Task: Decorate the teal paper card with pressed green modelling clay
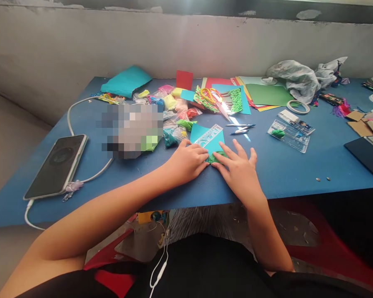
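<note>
My left hand (188,163) rests at the left edge of a light-blue card (195,131), its fingers closed together. Its thumb and index fingertip meet the left end of a crumpled-looking green piece (217,157); whether that is clay or paper is unclear. From the other side my right hand (240,169) has thumb and index finger at the same green piece, while its remaining fingers spread apart. The piece lies at the near edge of the card, partly hidden by fingers. A clear stencil ruler (209,136) lies diagonally across the card, just beyond the left fingers.
Blue pens (240,125) and scissors (216,101) lie beyond the card. Small bags of coloured material (177,108) crowd the left. On the right are a clear case (294,138), tape (298,106) and coloured sheets (269,95). A cabled phone (57,165) is far left.
</note>
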### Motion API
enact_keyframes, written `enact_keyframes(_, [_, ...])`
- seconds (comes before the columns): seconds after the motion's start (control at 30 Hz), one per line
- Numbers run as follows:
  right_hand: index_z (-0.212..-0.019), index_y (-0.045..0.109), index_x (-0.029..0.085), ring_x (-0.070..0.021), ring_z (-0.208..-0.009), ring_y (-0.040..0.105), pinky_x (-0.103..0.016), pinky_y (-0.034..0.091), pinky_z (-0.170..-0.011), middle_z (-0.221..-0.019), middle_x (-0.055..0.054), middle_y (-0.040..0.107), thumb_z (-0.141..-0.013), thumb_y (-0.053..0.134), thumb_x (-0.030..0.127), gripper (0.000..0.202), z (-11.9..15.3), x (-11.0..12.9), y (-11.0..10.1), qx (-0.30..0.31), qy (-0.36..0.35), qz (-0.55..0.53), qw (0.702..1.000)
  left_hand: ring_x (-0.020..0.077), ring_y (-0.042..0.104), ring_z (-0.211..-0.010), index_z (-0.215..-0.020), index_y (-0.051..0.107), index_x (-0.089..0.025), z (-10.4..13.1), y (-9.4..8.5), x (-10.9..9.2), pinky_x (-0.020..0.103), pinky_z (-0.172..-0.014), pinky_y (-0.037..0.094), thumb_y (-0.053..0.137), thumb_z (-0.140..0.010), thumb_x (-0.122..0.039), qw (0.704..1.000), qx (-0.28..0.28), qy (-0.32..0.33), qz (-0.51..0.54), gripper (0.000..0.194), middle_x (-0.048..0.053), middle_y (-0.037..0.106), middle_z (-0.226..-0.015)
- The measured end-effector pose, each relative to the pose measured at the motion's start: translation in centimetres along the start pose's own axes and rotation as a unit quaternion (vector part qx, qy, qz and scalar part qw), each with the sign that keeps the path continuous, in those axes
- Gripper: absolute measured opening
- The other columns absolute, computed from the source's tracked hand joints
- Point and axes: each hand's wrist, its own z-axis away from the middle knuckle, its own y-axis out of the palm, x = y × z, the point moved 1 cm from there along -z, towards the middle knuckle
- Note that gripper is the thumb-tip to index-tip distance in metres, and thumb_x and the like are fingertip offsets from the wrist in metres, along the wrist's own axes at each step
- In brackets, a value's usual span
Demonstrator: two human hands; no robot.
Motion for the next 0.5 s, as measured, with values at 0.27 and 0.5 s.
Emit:
enact_keyframes(0.27, [-0.112,0.072,0.022,-0.0308,-0.133,0.047,-0.065,0.015,-0.113,-0.124,-0.009,0.069,-0.1,0.043,0.026,0.032,0.3,1.2,0.9,-0.026,-0.002,-0.019,0.999,0.0248,0.07,-0.097,-0.097,0.073,-0.016,0.1,0.1,-0.3,0.038,-0.079,0.044,0.051,-0.095,-0.028,1.0,-0.01,-0.006,0.011,0.025,0.009,0.075,-0.108])
enact_keyframes(0.5, [-0.136,0.055,0.011,-0.029,-0.139,0.04,-0.062,0.013,-0.115,-0.144,-0.016,0.052,-0.101,0.025,0.021,0.047,1.1,2.0,0.7,0.036,-0.029,-0.011,0.999,0.0246,0.07,-0.102,-0.099,0.073,-0.016,-0.2,-0.5,0.1,0.037,-0.081,0.05,0.052,-0.092,-0.022,0.998,0.044,-0.017,0.043,0.023,0.009,0.072,-0.116])
